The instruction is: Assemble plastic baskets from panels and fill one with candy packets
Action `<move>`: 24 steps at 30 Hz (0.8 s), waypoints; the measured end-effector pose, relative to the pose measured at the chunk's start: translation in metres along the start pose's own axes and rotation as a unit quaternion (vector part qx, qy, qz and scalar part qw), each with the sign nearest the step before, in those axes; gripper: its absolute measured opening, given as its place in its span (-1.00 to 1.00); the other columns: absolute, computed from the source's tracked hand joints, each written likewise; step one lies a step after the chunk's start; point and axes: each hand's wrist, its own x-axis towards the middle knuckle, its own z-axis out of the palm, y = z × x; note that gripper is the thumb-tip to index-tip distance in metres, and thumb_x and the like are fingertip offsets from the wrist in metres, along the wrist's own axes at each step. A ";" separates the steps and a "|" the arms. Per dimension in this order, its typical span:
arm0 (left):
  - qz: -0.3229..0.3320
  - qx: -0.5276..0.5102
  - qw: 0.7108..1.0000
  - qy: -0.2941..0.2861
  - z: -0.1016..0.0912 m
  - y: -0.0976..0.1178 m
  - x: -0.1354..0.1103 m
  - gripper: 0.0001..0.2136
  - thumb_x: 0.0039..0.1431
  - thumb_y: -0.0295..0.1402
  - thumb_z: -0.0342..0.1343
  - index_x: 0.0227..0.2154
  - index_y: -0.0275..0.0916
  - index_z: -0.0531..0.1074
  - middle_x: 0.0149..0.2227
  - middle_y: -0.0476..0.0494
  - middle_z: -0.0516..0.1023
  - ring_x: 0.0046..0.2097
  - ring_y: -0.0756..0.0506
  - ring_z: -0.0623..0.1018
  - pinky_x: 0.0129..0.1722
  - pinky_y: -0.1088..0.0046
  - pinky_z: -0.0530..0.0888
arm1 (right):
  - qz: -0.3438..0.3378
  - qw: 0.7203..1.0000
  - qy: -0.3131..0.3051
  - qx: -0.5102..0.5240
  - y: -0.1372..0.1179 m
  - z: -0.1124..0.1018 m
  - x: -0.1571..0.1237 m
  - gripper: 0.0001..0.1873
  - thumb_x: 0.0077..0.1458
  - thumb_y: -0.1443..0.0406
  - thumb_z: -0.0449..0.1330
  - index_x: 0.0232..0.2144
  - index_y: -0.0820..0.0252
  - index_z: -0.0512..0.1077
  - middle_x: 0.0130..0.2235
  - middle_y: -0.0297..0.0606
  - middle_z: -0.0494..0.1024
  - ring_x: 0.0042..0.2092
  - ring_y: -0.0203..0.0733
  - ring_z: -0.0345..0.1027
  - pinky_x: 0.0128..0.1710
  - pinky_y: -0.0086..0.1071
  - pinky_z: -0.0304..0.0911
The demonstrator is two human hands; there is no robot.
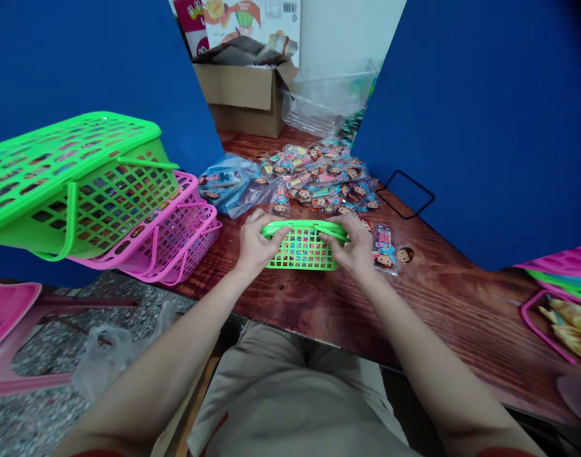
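Observation:
A small green plastic basket (300, 249) with a lattice side stands on the brown wooden table (300, 298) in front of me. Colourful items show through its holes. My left hand (262, 241) grips the left end of its rim, thumb on the near side. My right hand (351, 244) holds the right end the same way. Just beyond the basket lies a heap of small clear packets (319, 174) with cartoon faces. One packet (384, 247) rests right of my right hand. The far side of the basket is hidden.
At left, a green lidded basket (143, 184) sits on stacked pink baskets (195, 241). Behind stand a cardboard box (243, 89) and a clear plastic bin (328, 95). A blue bag (245, 184), a black wire frame (407, 193) and yellow cloth (573, 327) lie on the table. Blue panels (490, 127) flank it.

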 end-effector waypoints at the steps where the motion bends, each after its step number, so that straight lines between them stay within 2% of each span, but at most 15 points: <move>1: 0.003 0.014 1.000 0.007 0.001 0.000 -0.001 -0.81 0.06 -0.20 0.22 -0.37 -0.22 0.56 -0.41 -0.05 0.41 -0.30 -0.08 0.45 -0.29 0.40 0.37 | -0.003 1.000 0.005 -0.002 -0.001 0.001 0.000 -0.87 0.05 0.26 0.23 -0.28 0.10 0.44 -0.30 -0.23 0.50 -0.23 -0.04 0.35 -0.22 -0.17 0.25; 6: 0.010 0.045 0.999 0.011 0.003 -0.004 0.001 -0.80 0.07 -0.20 0.21 -0.37 -0.23 0.55 -0.40 -0.06 0.44 -0.30 -0.09 0.46 -0.27 0.39 0.37 | -0.006 1.000 0.014 0.004 0.001 0.003 0.003 -0.87 0.07 0.23 0.23 -0.28 0.09 0.45 -0.29 -0.21 0.52 -0.21 -0.04 0.37 -0.19 -0.16 0.28; 10: 0.022 0.033 0.999 0.003 0.002 -0.006 0.003 -0.79 0.08 -0.18 0.19 -0.38 -0.23 0.53 -0.40 -0.05 0.43 -0.31 -0.07 0.45 -0.27 0.40 0.37 | 0.033 0.994 -0.055 0.086 0.014 -0.010 0.007 -0.67 -0.02 0.09 0.33 -0.23 0.11 0.48 -0.26 -0.23 0.51 -0.18 -0.08 0.37 -0.14 -0.20 0.29; 13: 0.025 0.032 0.999 0.000 0.001 -0.004 0.003 -0.78 0.08 -0.17 0.19 -0.41 -0.23 0.51 -0.41 -0.04 0.41 -0.30 -0.07 0.44 -0.29 0.42 0.36 | 0.098 0.956 -0.128 0.244 0.027 -0.025 0.005 -0.48 -0.03 0.00 0.32 -0.06 0.08 0.42 -0.12 -0.21 0.52 -0.11 -0.12 0.41 -0.08 -0.22 0.32; 15: 0.031 0.032 0.999 0.002 0.001 -0.003 0.003 -0.79 0.08 -0.17 0.20 -0.40 -0.23 0.51 -0.41 -0.03 0.39 -0.30 -0.06 0.43 -0.30 0.43 0.35 | 0.134 0.923 -0.150 0.329 0.035 -0.031 0.004 -0.46 0.02 -0.03 0.28 -0.01 0.05 0.37 -0.05 -0.19 0.52 -0.08 -0.14 0.43 -0.05 -0.23 0.33; 17: 0.034 0.032 0.999 -0.001 0.001 -0.002 0.004 -0.79 0.07 -0.17 0.21 -0.40 -0.22 0.51 -0.41 -0.02 0.38 -0.31 -0.05 0.42 -0.32 0.43 0.34 | 0.154 0.909 -0.146 0.360 0.041 -0.032 0.003 -0.47 -0.01 -0.05 0.30 -0.06 0.07 0.41 -0.07 -0.19 0.54 -0.08 -0.14 0.45 -0.06 -0.24 0.33; 20: 0.033 0.028 0.999 -0.009 0.001 -0.001 0.006 -0.81 0.08 -0.19 0.21 -0.40 -0.22 0.51 -0.41 -0.02 0.37 -0.32 -0.04 0.41 -0.33 0.44 0.33 | 0.170 0.903 -0.125 0.373 0.047 -0.028 0.004 -0.50 -0.13 -0.04 0.38 -0.20 0.11 0.49 -0.16 -0.22 0.58 -0.14 -0.14 0.47 -0.09 -0.26 0.34; 24: 0.036 0.027 0.999 -0.008 0.001 -0.001 0.006 -0.81 0.09 -0.19 0.20 -0.39 -0.22 0.51 -0.40 -0.03 0.38 -0.31 -0.05 0.42 -0.31 0.43 0.35 | 0.190 0.891 -0.116 0.395 0.049 -0.025 0.005 -0.53 -0.20 -0.03 0.41 -0.29 0.11 0.53 -0.24 -0.26 0.60 -0.23 -0.15 0.48 -0.15 -0.24 0.37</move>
